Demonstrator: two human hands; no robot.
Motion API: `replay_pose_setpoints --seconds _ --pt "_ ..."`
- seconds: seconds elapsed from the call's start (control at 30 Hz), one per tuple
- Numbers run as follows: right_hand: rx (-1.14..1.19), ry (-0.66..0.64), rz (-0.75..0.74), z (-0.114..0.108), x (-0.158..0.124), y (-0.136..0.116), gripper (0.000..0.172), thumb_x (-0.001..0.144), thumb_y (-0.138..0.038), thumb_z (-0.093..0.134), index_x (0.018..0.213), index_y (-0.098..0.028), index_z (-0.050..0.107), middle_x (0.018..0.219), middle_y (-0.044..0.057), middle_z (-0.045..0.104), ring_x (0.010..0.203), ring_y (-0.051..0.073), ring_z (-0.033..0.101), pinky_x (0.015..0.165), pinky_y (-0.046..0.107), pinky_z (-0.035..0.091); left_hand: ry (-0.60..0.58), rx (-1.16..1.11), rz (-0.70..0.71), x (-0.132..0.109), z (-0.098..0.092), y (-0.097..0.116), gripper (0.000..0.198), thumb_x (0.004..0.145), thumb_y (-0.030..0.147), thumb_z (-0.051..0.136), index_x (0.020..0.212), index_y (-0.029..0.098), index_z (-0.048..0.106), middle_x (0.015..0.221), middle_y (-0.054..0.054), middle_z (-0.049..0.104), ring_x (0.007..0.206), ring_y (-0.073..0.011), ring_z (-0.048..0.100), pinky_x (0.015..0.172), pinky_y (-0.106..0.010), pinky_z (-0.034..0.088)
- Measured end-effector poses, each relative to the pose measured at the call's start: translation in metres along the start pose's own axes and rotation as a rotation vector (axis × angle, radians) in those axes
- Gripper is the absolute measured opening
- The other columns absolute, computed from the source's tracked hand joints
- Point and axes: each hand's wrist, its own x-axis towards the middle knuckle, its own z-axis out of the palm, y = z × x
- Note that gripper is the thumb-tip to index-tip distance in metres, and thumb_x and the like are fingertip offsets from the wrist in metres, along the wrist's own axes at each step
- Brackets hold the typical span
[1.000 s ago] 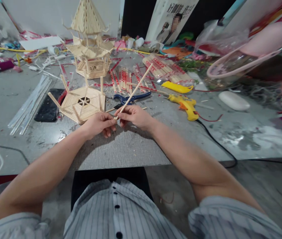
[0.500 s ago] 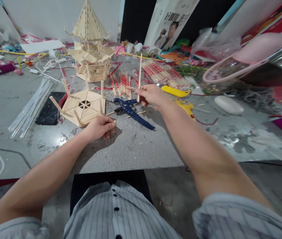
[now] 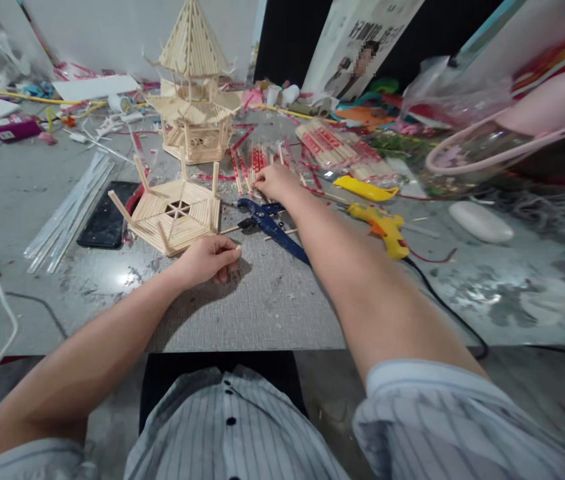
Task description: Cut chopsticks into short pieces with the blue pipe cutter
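Right hand is out beyond the hexagonal stick base, fingertips down on the loose chopsticks. Whether they grip one, I cannot tell. Left hand rests just in front of the base, fingers curled together, contents hidden. Base: floor laid, several posts upright, no roof. Roofed pagoda stands behind it, blue cutters to its right.

On the bench the stick tower stands behind the flat stick piece. The phone lies left of that piece, the cutters right of it, the glue gun farther right. The stick packets lie behind the cutters.
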Motion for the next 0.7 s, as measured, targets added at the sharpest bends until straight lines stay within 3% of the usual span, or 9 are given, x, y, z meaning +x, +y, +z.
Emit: replay_pose_setpoints --seconds 0.17,0.3,0.37,0.53,0.63,0.7 --pt "-0.098 -0.015 0.131 -0.003 0.007 0.005 0.028 0.078 -0.022 0.055 0.101 -0.013 0.068 0.111 0.017 0.064 0.103 0.029 0.059 0.085 0.041 0.046 -0.011 0.018 -0.013 0.0 -0.001 0.0 0.018 0.085 0.021 0.049 0.068 0.015 0.05 0.058 0.003 0.055 0.039 -0.0041 0.05 0.038 -0.016 0.042" --pt "-0.035 0.052 0.07 -0.007 0.005 -0.002 0.029 0.082 -0.032 0.052 0.096 -0.014 0.069 0.104 0.015 0.066 0.1 0.027 0.061 0.085 0.04 0.046 -0.018 0.028 0.004 0.0 -0.001 -0.002 0.02 0.085 0.023 0.049 0.066 0.016 0.049 0.054 0.003 0.053 0.038 -0.0045 0.049 0.038 -0.016 0.041" --pt "-0.006 0.023 0.062 -0.006 0.003 -0.009 0.033 0.077 -0.039 0.06 0.096 -0.013 0.069 0.103 0.016 0.066 0.1 0.029 0.061 0.086 0.041 0.046 -0.012 0.03 0.01 0.0 -0.001 -0.002 0.02 0.084 0.023 0.049 0.066 0.016 0.049 0.054 0.003 0.053 0.038 -0.0042 0.049 0.038 -0.015 0.041" --pt "0.037 -0.032 0.129 -0.004 0.006 -0.014 0.025 0.069 -0.018 0.067 0.092 -0.008 0.067 0.1 0.019 0.064 0.1 0.031 0.06 0.087 0.044 0.046 -0.004 0.026 0.016 0.0 0.0 -0.003 0.019 0.084 0.022 0.049 0.066 0.016 0.049 0.057 0.003 0.054 0.039 -0.0044 0.05 0.038 -0.016 0.042" --pt "0.206 -0.025 0.191 -0.006 0.005 -0.009 0.013 0.068 -0.015 0.068 0.078 -0.009 0.064 0.074 0.012 0.062 0.079 0.024 0.064 0.072 0.038 0.051 -0.007 0.014 0.029 0.001 0.0 -0.004 0.019 0.084 0.022 0.049 0.066 0.016 0.049 0.057 0.003 0.054 0.038 -0.0041 0.049 0.037 -0.016 0.042" --pt "0.449 -0.049 0.27 -0.008 0.0 -0.005 0.011 0.071 -0.018 0.069 0.07 -0.012 0.06 0.058 0.004 0.055 0.055 0.015 0.056 0.053 0.029 0.047 -0.008 0.007 0.037 0.001 -0.001 -0.005 0.019 0.084 0.023 0.05 0.067 0.016 0.05 0.058 0.003 0.055 0.039 -0.0042 0.05 0.037 -0.016 0.042"
